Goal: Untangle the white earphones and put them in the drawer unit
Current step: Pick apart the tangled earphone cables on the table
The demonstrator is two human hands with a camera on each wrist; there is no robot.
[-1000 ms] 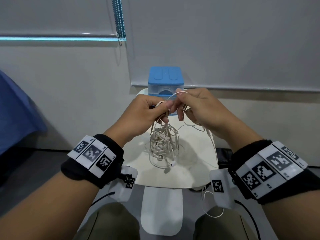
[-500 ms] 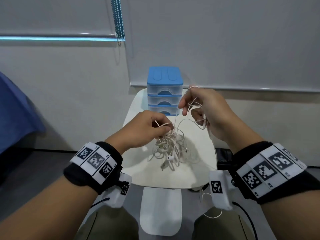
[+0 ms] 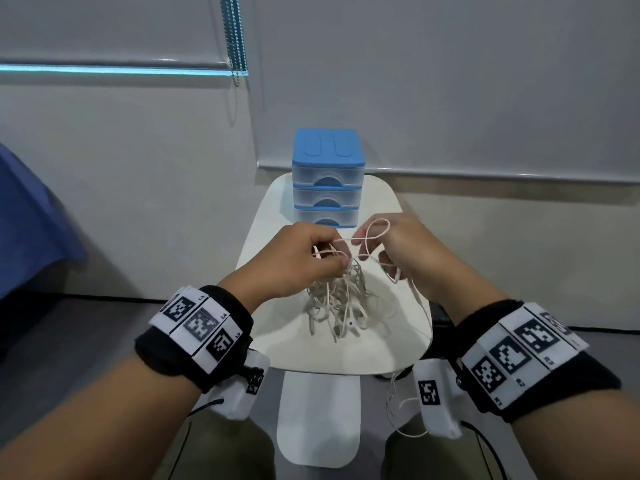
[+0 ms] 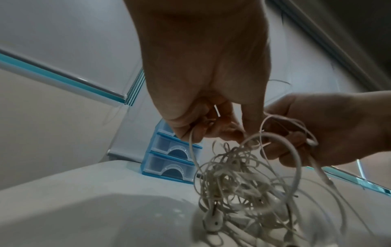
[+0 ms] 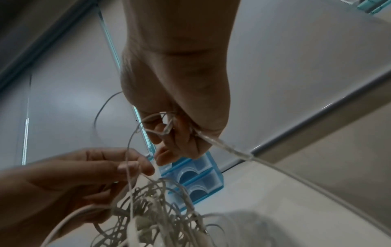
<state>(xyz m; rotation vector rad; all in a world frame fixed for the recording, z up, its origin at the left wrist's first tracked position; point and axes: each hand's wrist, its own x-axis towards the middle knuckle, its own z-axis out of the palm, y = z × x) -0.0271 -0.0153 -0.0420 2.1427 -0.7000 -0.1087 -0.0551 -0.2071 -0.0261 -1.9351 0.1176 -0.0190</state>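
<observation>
So there I was with the white earphones (image 3: 341, 299) bunched into one big knot, hanging over the middle of the little white counter (image 3: 398, 209), with the lower loops and one earbud resting on it. My left hand (image 3: 298, 261) had its grip pinched on a few strands right at the top of the knot, thumb and fingertips curled tight around the cord. My right hand (image 3: 405, 251) sat just beside it, nearly touching, its grip pinched on a loop of the same cable that stuck up above my fingers, and another bit of the cord was tucked lower in that hand. From the right wrist view a stretch of cable ran out of my right fist and away to the side. One more strand trailed off the counter's right edge and dangled down by my knee.

The drawer unit (image 3: 327, 178) stood at the far end of the counter, just behind my hands: blue top, three clear drawers, all pushed in. Both wrists had black bands with white marker tags (image 3: 199, 320).
</observation>
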